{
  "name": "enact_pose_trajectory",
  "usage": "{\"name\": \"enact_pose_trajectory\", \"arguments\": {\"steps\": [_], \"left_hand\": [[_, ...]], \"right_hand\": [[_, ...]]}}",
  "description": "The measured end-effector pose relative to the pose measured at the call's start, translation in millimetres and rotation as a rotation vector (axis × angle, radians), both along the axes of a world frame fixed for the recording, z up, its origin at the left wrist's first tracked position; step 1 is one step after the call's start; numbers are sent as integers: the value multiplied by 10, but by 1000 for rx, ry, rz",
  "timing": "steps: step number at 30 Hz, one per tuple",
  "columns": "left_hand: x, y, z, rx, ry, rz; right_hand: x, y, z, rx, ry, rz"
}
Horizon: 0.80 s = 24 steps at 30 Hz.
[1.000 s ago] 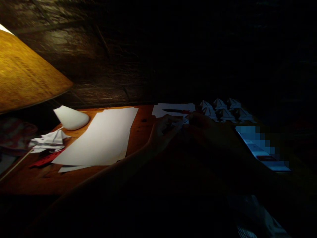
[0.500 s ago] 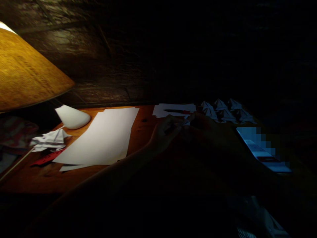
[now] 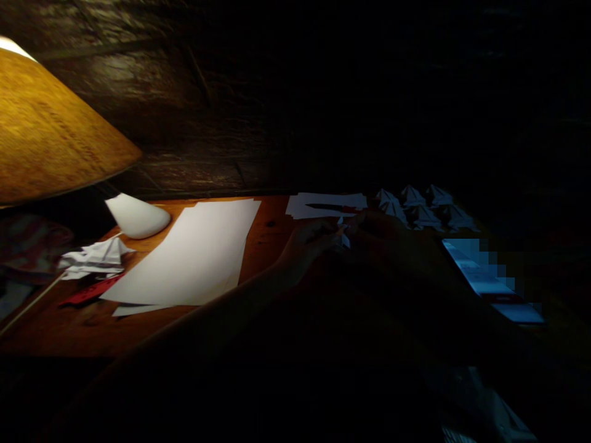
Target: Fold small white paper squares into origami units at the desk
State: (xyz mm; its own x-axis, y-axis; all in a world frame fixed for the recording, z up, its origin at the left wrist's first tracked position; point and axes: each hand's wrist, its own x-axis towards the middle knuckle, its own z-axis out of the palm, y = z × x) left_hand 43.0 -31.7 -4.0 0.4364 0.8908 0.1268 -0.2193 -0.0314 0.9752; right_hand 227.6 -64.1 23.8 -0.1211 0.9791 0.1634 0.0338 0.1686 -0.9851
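Note:
Between my two hands is a small piece of folded white paper (image 3: 343, 234), standing upright with a pointed top. My left hand (image 3: 310, 240) is closed on its left side, fingertips pinching it. My right hand (image 3: 376, 234) meets it from the right; it lies in deep shadow, but its fingers appear bent around the paper's edge. Just behind the hands lies a short stack of white paper sheets (image 3: 300, 206) with a dark, pointed tool with a red part (image 3: 323, 208) on top, perhaps scissors. Several folded paper figures (image 3: 425, 216) stand in rows to the right.
A large stack of white sheets (image 3: 194, 258) covers the table's left part. Beyond it stand a lamp with a yellow shade (image 3: 60, 129) and white base (image 3: 138, 216), a folded paper piece (image 3: 99, 258) and a red object (image 3: 92, 290). A lit phone or tablet (image 3: 484, 277) lies right.
The folded paper between my hands has turned from lying low and flat to standing upright, and more of it shows. My hands stay in nearly the same place.

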Motion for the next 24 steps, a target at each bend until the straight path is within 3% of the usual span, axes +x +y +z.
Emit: {"name": "enact_pose_trajectory", "arguments": {"steps": [8,24], "left_hand": [[-4,14,-1,-123,9,24],[26,0,-60,-77,26,48]], "right_hand": [[37,43,-88,-74,-79,-39],[3,-7,2,-60,-195,-56]]}}
